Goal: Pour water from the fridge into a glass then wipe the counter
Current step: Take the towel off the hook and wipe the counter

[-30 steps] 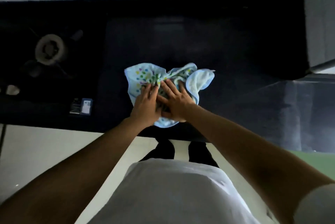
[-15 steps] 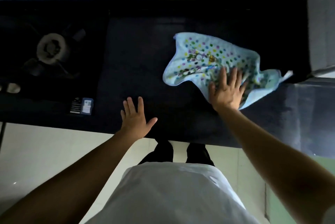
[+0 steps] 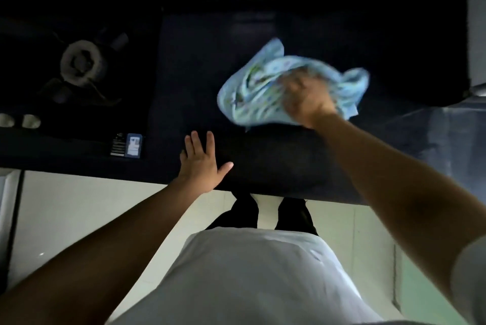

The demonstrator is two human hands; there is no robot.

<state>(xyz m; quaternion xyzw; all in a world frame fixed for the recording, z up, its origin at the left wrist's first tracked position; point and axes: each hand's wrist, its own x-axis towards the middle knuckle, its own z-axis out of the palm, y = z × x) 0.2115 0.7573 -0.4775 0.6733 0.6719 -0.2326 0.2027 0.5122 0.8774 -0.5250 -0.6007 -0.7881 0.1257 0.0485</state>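
A light blue cloth (image 3: 252, 93) with coloured dots lies bunched on the dark counter (image 3: 200, 61), right of centre. My right hand (image 3: 306, 99) presses on the cloth's right half with fingers curled into the fabric; both are motion-blurred. My left hand (image 3: 201, 164) rests flat with fingers spread on the counter's front edge, apart from the cloth. No glass or water bottle is in view.
A gas burner (image 3: 80, 63) sits on the stove at the left. A small dark and blue box (image 3: 127, 145) lies near the counter's front edge. Two stove knobs (image 3: 21, 121) show at far left. A grey surface (image 3: 447, 135) adjoins the counter at right.
My left hand let go of the cloth and settled on the counter edge. My right hand swept the cloth to the right, then bunched it and pulled it back leftward a little.
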